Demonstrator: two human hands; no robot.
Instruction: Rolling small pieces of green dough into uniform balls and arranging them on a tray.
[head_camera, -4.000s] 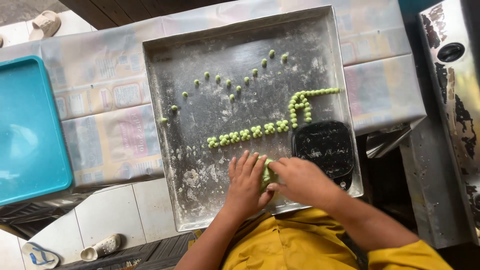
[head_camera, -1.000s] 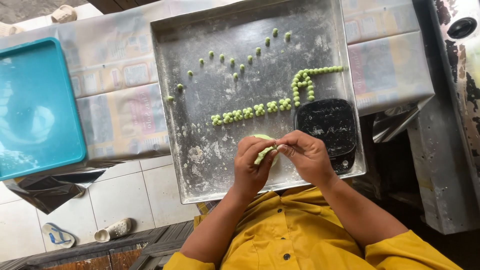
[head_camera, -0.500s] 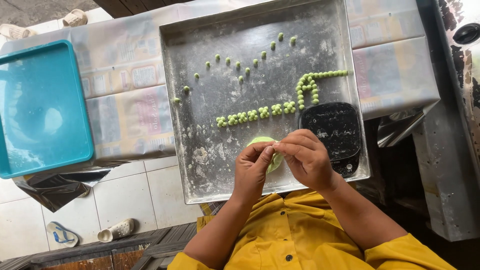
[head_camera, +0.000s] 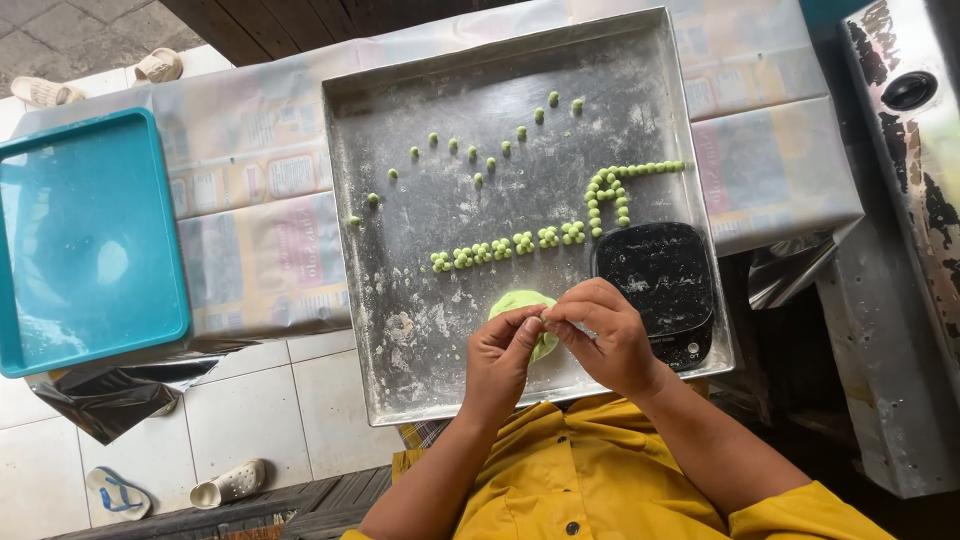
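Pinching green dough (head_camera: 520, 303) with left hand (head_camera: 500, 360), right hand (head_camera: 610, 340) | risk: uneven squeeze tears dough onto tray (head_camera: 400, 330)

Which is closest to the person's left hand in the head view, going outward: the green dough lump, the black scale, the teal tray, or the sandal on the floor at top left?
From the left hand:
1. Green dough lump, touching its fingers.
2. Black scale, to the right.
3. Teal tray, far left.
4. Sandal, top left floor.
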